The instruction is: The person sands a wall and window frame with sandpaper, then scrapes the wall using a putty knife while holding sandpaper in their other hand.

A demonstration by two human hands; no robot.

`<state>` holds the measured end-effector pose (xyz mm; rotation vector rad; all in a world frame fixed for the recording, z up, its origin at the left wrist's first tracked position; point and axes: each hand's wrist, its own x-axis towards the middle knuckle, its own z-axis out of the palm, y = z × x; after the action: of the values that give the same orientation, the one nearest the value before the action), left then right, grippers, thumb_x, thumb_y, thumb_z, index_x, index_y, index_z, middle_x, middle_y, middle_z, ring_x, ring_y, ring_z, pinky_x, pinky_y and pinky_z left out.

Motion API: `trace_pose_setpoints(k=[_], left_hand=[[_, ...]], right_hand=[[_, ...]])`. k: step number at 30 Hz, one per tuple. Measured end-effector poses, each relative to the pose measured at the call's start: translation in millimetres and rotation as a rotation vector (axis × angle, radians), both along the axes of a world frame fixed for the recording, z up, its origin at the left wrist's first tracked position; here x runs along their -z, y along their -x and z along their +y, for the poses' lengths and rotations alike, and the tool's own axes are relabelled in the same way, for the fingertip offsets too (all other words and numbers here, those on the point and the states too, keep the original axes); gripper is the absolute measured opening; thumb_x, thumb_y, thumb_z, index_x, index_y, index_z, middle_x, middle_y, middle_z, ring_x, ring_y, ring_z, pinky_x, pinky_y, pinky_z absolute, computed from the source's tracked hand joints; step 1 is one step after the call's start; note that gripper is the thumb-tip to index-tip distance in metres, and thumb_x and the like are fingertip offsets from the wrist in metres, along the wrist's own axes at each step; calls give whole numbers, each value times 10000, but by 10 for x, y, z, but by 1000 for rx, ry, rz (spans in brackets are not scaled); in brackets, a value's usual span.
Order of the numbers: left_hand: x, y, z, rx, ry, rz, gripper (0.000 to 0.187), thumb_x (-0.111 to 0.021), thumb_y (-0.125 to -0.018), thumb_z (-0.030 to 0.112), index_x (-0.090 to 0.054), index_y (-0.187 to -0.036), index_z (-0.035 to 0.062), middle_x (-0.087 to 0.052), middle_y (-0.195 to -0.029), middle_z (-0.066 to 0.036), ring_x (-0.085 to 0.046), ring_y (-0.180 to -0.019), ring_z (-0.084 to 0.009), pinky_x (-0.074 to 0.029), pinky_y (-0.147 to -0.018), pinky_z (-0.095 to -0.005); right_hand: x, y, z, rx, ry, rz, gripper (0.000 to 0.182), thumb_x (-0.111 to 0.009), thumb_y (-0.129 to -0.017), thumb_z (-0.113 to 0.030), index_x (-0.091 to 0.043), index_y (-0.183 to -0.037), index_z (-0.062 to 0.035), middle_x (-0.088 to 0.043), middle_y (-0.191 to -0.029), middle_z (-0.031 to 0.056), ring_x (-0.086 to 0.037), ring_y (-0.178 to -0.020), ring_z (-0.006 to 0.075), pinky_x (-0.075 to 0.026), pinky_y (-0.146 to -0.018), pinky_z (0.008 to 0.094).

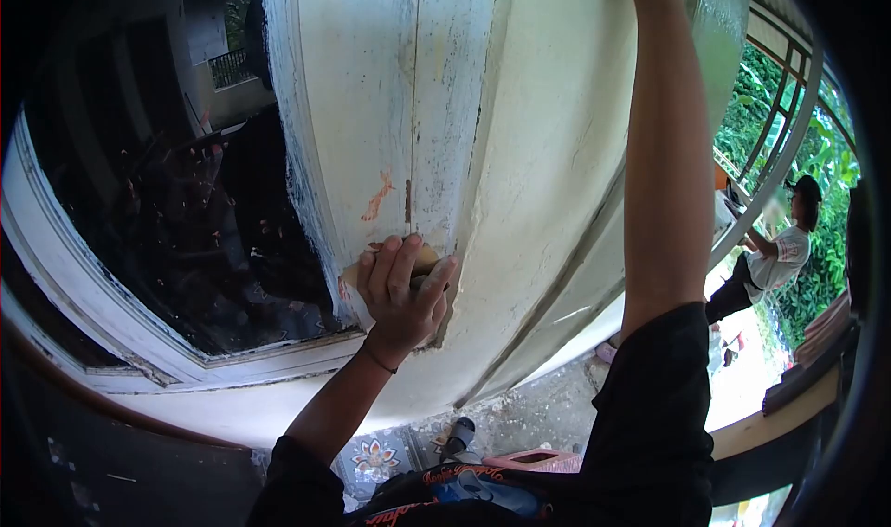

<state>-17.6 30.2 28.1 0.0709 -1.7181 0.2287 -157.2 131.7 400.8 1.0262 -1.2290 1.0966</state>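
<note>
My left hand (pixel 404 286) presses a folded tan piece of sandpaper (pixel 429 258) against the lower part of a white window frame (pixel 371 137). The fingers are bent over the sandpaper and partly cover it. Worn, streaky paint and bare reddish patches (pixel 379 198) show on the wood just above the fingers. A dark glass pane (pixel 186 249) lies left of the frame. My right arm (pixel 668 156) stretches up along the cream wall (pixel 548 137); its hand is cut off by the top edge, so its fingers are hidden.
A person (pixel 780 249) in a white shirt and dark cap stands outside at the right, near a curved metal railing (pixel 775 184) and green plants. Below me are a patterned tile floor (pixel 376 457), a concrete strip (pixel 538 411) and a pink container (pixel 534 459).
</note>
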Motion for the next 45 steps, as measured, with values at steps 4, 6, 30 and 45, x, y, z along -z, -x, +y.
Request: trace_pose_setpoints(k=[4,6,30,45], left_hand=[[-3,-2,6,-10,5,6,363,-476,-728,77,-558,-1039,245,-409,-1245,-117,-314,-1207,-305,-185,-1019,-469],[-9,-12,6,0,-9,0,376,-484,-712,72,-563,-1040,238,-415,-1245,-117,-316,-1206,-302,-180,-1022,-464],[-25,-34,27,30,-21,13,282,-503,-720,113,-576,-979,196,-417,-1222,-120,-338,-1191,-313,-199,-1010,-493],[-45,-44,102,-30,-37,-34,254,-548,-740,177,-562,-993,177,-401,-1241,-131,-303,-1210,-335,-190,-1005,-502]], right_hand=[[929,45,-128,228,48,314,424,-463,-889,-334,-538,-1129,7,-497,-1197,222,-399,-1181,366,-308,-980,387],[1477,-2,-105,161,-48,327,371,-564,-790,-179,-563,-1160,-149,-408,-1315,160,-365,-1222,338,-226,-1002,505],[-165,61,-69,60,-5,104,465,-409,-900,-385,-544,-1139,-8,-364,-1349,158,-229,-1301,317,-143,-1063,403],[451,129,15,179,92,86,381,-451,-873,-273,-525,-1199,-91,-327,-1369,163,-260,-1292,307,-166,-1053,445]])
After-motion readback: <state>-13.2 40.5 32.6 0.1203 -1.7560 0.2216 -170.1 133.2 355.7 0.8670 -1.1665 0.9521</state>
